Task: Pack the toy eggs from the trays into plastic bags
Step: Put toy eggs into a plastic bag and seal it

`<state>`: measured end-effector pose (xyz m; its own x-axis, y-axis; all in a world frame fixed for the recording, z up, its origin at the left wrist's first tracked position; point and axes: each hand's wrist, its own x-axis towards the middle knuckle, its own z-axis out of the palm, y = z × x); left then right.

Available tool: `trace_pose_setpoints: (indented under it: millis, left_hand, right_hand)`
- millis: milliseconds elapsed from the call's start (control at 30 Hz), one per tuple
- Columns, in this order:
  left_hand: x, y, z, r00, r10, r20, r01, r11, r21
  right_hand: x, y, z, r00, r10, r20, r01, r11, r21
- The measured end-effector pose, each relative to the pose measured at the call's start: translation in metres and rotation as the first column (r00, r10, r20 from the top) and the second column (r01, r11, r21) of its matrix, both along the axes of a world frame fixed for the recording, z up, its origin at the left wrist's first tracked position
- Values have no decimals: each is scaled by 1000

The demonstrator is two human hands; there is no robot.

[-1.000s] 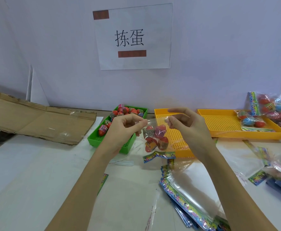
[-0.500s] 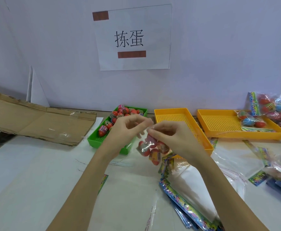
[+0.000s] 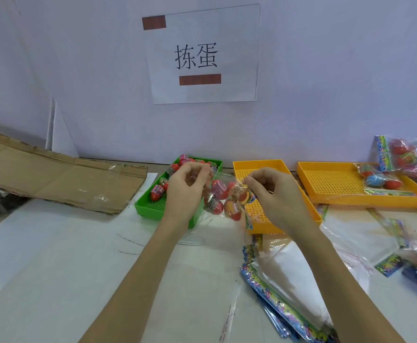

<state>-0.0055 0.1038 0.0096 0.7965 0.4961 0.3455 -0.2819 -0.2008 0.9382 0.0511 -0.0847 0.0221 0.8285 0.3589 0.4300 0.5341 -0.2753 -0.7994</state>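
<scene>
A clear plastic bag (image 3: 224,198) with several red and pink toy eggs inside hangs between my hands, above the table. My left hand (image 3: 186,189) pinches the bag's left top edge; my right hand (image 3: 274,194) pinches its right top edge. Behind my left hand a green tray (image 3: 150,206) holds several loose red eggs (image 3: 156,191). A yellow tray (image 3: 259,167) sits behind my right hand. A second yellow tray (image 3: 326,179) to the right holds a filled bag (image 3: 378,181).
Flat empty bags (image 3: 284,280) with colourful headers are stacked at lower right. More filled bags (image 3: 410,157) pile at the far right edge. Flattened cardboard (image 3: 61,179) lies at the left. A wall with a paper sign (image 3: 202,55) stands close behind the trays.
My hands came close together at the bag's top half a second ago, then spread apart again. The bag of eggs now hangs slightly lower and tilted between them.
</scene>
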Motion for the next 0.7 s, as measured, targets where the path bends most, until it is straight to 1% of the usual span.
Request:
trace_pose_setpoints:
  millis: [100,167,233,300,367,467,533,567,633,700]
  left_hand:
    - [-1,0,-4,988,-122,-97,123,992,0]
    - [-3,0,-3,976,-182,-123,172,981,-89]
    - [-4,0,1,973,-200,-113,173,962,-212]
    - [-3,1,4,969,-221,-107,182,940,-288]
    - [-4,2,4,965,-237,-111,200,943,-267]
    - [-5,1,2,962,-243,-124,229,966,-118]
    - [-6,-2,2,962,-250,-106,246,968,-52]
    - [-6,-3,3,967,-237,-93,234,972,-37]
    - [-5,-1,3,983,-164,-75,160,985,-59]
    - [-4,3,2,991,-110,-72,103,990,-101]
  right_hand:
    - [-2,0,0,1000,13,4,-13,999,31]
    - [0,-2,1,998,50,-49,-46,996,70]
    - [2,-6,2,986,111,-127,-100,991,92]
    - [5,-13,4,971,154,-185,-139,986,92]
    - [6,-17,6,967,172,-191,-164,985,57]
    - [1,-12,8,962,227,-151,-232,973,-19]
    - [-3,-4,4,949,266,-170,-275,961,-33]
    - [-4,0,1,946,270,-178,-280,959,-35]
    - [-5,5,-5,952,239,-192,-246,969,-14]
    - [-4,6,-8,961,163,-222,-146,985,92]
